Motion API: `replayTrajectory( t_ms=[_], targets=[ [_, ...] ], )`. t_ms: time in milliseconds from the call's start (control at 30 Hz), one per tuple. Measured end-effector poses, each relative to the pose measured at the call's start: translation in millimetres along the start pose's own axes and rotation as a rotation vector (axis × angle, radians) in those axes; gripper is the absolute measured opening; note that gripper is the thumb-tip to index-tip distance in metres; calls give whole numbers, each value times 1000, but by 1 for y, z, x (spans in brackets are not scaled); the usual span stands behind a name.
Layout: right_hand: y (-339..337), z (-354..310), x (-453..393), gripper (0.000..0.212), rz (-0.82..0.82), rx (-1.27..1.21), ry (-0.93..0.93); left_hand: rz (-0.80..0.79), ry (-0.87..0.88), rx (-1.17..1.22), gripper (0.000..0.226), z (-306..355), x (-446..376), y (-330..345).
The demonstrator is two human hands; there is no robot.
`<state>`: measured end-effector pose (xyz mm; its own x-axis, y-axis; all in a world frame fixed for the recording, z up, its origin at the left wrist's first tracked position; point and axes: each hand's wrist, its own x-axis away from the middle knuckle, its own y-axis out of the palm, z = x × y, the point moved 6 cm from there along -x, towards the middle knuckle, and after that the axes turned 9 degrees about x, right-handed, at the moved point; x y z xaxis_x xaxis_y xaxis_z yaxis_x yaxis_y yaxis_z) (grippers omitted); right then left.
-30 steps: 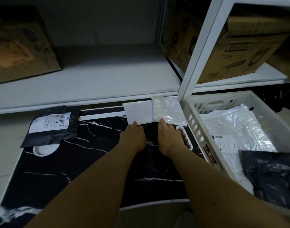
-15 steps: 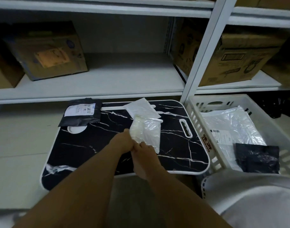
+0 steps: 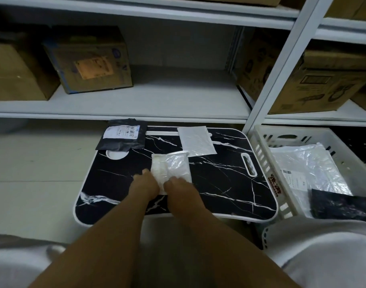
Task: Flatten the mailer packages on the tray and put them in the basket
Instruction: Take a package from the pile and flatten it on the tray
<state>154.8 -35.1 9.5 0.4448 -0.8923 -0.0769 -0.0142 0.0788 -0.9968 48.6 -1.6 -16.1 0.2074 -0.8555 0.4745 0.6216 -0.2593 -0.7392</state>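
Observation:
A black marble-patterned tray [image 3: 230, 183] lies on the floor in front of me. At its middle is a crumpled white and clear mailer [image 3: 173, 165]. My left hand [image 3: 145, 185] and my right hand [image 3: 183, 191] hold its near edge, fingers curled on it. A flat white mailer [image 3: 195, 142] lies at the tray's far edge. Over the far left corner lies a black mailer [image 3: 122, 136] with a white label. The white slatted basket [image 3: 261, 154] stands right of the tray and holds a clear plastic mailer [image 3: 309, 165] and a black mailer [image 3: 340, 204].
White metal shelves [image 3: 157, 100] with cardboard boxes [image 3: 88, 59] rise behind the tray. A shelf post [image 3: 282, 65] stands between tray and basket. My knees in light clothing fill the lower corners.
Both hands pulled the crumpled mailer from the tray's far edge, lifted it, and brought it down at the tray's middle. My head pulled back and up, so more shelving shows.

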Motion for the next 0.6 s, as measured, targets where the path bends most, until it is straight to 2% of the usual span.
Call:
replayTrajectory(
  t_ms=[67, 167, 233, 400, 600],
  targets=[
    [2, 16, -2, 36, 69, 1, 118, 96, 127, -182, 59, 5, -1, -2],
    [28, 32, -2, 68, -119, 29, 194, 169, 417, -486, 64, 16, -3, 12],
    [36, 36, -1, 78, -174, 67, 180, 173, 507, -575, 65, 18, -4, 24],
    [58, 32, 3, 76, -299, 84, 114, 122, 523, -656, 67, 6, -4, 42],
    [68, 32, 6, 62, -262, 19, 136, 57, 528, -589, 61, -1, -6, 51]
  ],
)
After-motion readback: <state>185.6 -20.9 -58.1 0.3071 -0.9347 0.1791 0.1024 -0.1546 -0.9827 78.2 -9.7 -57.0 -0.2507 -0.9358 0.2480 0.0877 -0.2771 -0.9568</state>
